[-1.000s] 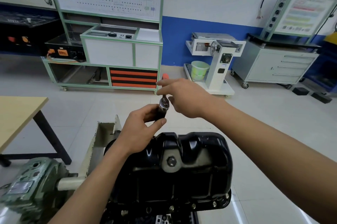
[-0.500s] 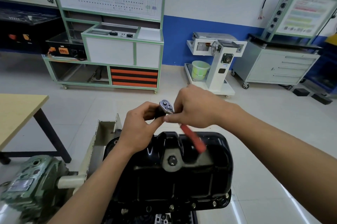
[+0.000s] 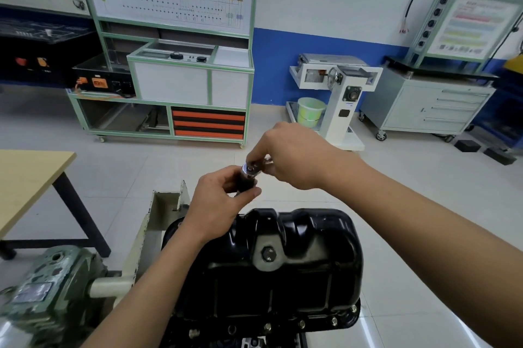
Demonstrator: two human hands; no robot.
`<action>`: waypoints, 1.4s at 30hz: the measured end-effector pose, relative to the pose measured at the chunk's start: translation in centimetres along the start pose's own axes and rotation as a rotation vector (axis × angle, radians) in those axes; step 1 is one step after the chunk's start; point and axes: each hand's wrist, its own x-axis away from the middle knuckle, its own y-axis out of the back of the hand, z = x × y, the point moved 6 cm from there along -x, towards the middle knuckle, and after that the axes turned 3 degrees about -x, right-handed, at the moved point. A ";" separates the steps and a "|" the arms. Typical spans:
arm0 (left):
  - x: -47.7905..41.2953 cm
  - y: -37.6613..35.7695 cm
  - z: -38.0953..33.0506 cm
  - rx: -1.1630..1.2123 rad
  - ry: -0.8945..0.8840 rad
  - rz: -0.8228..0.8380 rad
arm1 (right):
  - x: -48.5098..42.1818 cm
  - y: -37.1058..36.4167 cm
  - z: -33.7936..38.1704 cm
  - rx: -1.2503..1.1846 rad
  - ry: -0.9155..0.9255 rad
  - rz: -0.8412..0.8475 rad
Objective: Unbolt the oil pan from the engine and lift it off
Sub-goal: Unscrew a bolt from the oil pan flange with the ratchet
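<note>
Socket (image 3: 244,184) sat gripped in our left hand (image 3: 218,206), with our right hand (image 3: 294,155) pinching the ratchet head (image 3: 249,169) above it, likely to join them; the oil pan (image 3: 297,277) lay below our fingers (image 3: 250,193), unlifted.

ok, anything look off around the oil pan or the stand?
Nothing stands out. The oil pan sits square, bolts in its near flange, drain plug in place, no spill on the floor. The left hand grips the socket, the right hand the ratchet, above it. Only wear: chipped paint on the cream stand bracket.
</note>
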 end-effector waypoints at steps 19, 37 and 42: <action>-0.1 0.3 -0.4 0.079 -0.029 -0.057 | 1.6 -0.2 0.0 -0.151 -0.072 -0.025; -0.1 0.2 -0.5 0.012 -0.026 -0.017 | 1.6 0.6 -0.8 -0.157 -0.103 0.006; 0.0 0.2 -0.3 -0.010 -0.014 -0.009 | 0.4 0.1 -1.0 -0.067 0.079 -0.159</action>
